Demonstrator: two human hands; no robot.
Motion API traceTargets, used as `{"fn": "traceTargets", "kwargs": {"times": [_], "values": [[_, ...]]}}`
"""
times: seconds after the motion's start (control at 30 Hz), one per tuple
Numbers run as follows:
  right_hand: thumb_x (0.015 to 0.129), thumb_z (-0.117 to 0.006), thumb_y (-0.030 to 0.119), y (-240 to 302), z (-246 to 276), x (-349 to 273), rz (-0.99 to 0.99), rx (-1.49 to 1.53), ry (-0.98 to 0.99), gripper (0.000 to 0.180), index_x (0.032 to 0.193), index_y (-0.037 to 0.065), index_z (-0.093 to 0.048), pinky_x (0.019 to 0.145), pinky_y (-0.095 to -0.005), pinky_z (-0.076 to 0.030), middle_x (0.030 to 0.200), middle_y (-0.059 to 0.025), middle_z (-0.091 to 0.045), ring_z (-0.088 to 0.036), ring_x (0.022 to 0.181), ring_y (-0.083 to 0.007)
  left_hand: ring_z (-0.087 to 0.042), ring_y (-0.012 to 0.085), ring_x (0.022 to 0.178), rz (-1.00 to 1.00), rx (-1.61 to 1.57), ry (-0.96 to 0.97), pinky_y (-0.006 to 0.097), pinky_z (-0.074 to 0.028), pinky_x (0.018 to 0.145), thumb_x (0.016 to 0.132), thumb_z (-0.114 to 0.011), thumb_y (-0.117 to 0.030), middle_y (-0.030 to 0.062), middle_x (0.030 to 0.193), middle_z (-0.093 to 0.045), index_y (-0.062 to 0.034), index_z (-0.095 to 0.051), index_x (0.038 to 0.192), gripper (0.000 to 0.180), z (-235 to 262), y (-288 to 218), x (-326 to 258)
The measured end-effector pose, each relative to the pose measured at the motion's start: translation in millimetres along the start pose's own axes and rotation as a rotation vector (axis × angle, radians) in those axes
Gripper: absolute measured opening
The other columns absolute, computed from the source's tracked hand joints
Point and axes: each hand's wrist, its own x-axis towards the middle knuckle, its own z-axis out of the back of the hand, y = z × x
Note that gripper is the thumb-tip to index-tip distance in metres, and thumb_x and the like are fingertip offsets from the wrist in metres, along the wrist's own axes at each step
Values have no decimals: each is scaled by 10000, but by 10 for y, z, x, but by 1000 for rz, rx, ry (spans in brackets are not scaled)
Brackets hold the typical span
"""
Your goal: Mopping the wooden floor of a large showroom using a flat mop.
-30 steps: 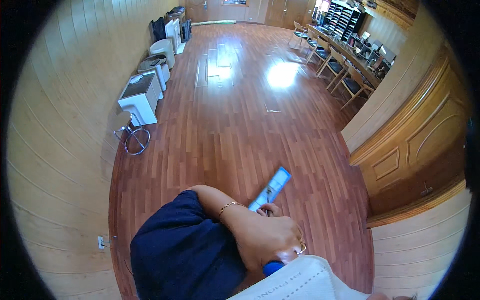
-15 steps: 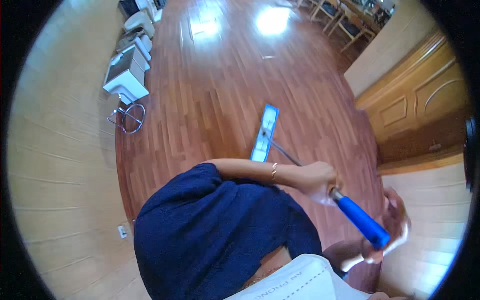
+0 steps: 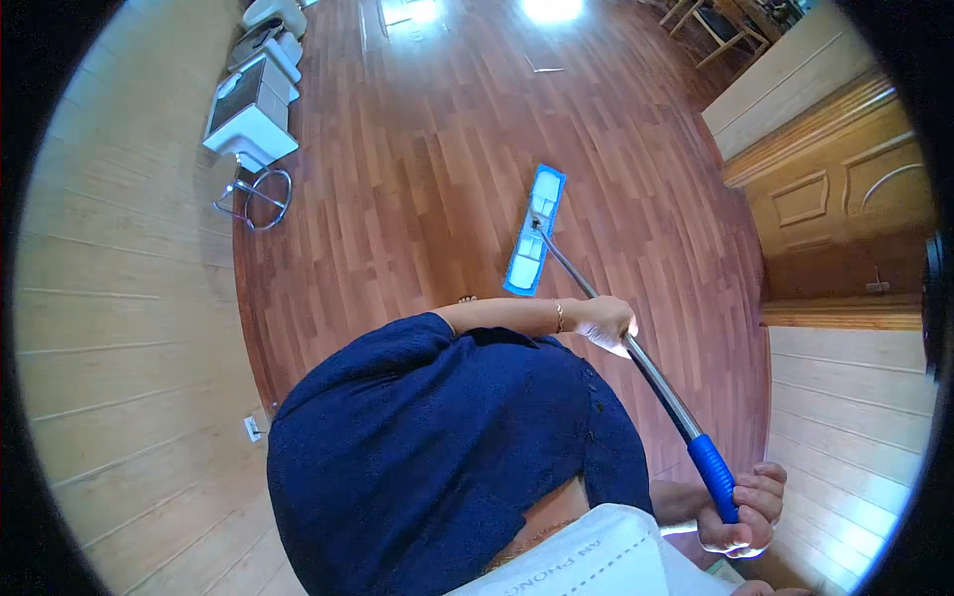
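A flat mop lies across the middle of the view. Its long head (image 3: 527, 260), white plates edged in blue, rests on the wooden floor. From the head a metal pole (image 3: 664, 389) slants down to the right and ends in a blue ribbed grip (image 3: 710, 472). My left hand (image 3: 604, 320), a bracelet at its wrist, reaches across my body and is closed round the pole partway along. At the top end, my right hand (image 3: 747, 512) has its fingers curled round the blue grip. My right forearm is mostly hidden.
By the left wall (image 3: 119, 397) stand a white cabinet-like unit (image 3: 260, 114), white ceramic fixtures (image 3: 276, 15) and a round metal stand (image 3: 266, 199). On the right are a carved wooden door (image 3: 820, 204) and, farther off, wooden chairs (image 3: 730, 30). A thin pale strip (image 3: 545, 70) lies on the floor ahead.
My left hand is now farther down the pole, with bare metal showing between it and the blue grip. The mop head appears higher in view. My right hand, blurred before, now shows clearly.
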Motion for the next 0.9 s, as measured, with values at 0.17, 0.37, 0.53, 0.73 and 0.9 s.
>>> {"fn": "traceTargets", "kwargs": {"times": [0.17, 0.37, 0.53, 0.73, 0.9], "values": [[1002, -351, 355, -12, -86, 47, -37, 32, 173, 284, 858, 139, -466, 694, -392, -431, 697, -22, -480, -481, 599, -137, -551, 392, 601, 108, 22, -54, 490, -389, 531, 639, -693, -275, 153, 592, -551, -70, -558, 596, 249, 94, 12, -271], [1003, -354, 415, -117, -561, -109, -97, 324, 133, 334, 878, 127, -467, 641, -394, -407, 706, -34, -480, -494, 608, -161, -587, 409, 619, 316, 157, -147, 519, -460, 572, 641, -661, -271, 175, 621, -596, -86, -598, 603, 199, 302, 177, -827], [955, -505, 421, -167, -1118, -130, -197, 736, 176, 328, 897, 98, -500, 611, -390, -441, 692, -69, -523, -534, 610, -192, -590, 407, 674, 425, 223, -430, 506, -462, 593, 667, -675, -283, 176, 631, -582, -76, -572, 595, 242, 212, 598, -1455], [872, -617, 420, -133, -1701, -131, -427, 1119, 370, 350, 904, 78, -547, 709, -432, -470, 720, -113, -601, -601, 677, -247, -558, 373, 637, 491, 277, -887, 473, -420, 570, 776, -699, -294, 171, 635, -572, -60, -533, 568, 355, 157, 675, -2112], [695, -634, 102, -33, -2069, 69, -528, 1436, 697, 150, 830, 42, -611, 732, -435, -495, 713, -108, -606, -627, 732, -297, -509, 366, 583, 617, 300, -1226, 447, -381, 560, 753, -715, -204, 170, 578, -496, -47, -467, 562, 350, 165, 462, -2440]]}}
